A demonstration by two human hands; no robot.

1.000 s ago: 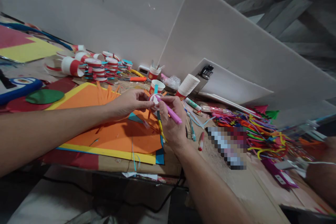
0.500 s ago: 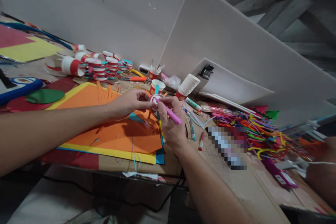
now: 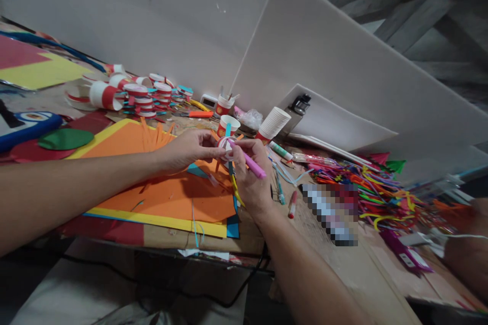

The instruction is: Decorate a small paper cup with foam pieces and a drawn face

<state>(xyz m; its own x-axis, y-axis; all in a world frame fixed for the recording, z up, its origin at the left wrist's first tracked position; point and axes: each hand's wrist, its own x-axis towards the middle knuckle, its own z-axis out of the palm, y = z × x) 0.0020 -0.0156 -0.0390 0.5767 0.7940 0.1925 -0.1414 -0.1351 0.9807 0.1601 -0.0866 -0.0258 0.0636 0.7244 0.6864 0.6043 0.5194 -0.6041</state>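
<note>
My left hand (image 3: 190, 150) pinches the edge of a small round paper-cup piece (image 3: 225, 146) with white and red on it. Orange strips and a blue strip (image 3: 228, 130) stick out around the piece. In my right hand (image 3: 254, 183) is a pink marker (image 3: 253, 165), its tip resting on or very close to the piece's white face; contact is hard to tell. Beneath both hands lie sheets of orange paper (image 3: 168, 198) over yellow and blue ones. Just behind the piece stands a white and red paper cup (image 3: 230, 123).
A stack of paper cups (image 3: 274, 123) leans near a dark-topped bottle (image 3: 297, 111). Banded cup pieces (image 3: 141, 100) sit at back left. Colourful pipe cleaners (image 3: 377, 193) heap on the right, near a purple box (image 3: 406, 253). Another person's arm (image 3: 468, 249) shows at the right edge.
My right hand and the marker have shifted slightly to the right and down. My left hand stays in place with the cup piece.
</note>
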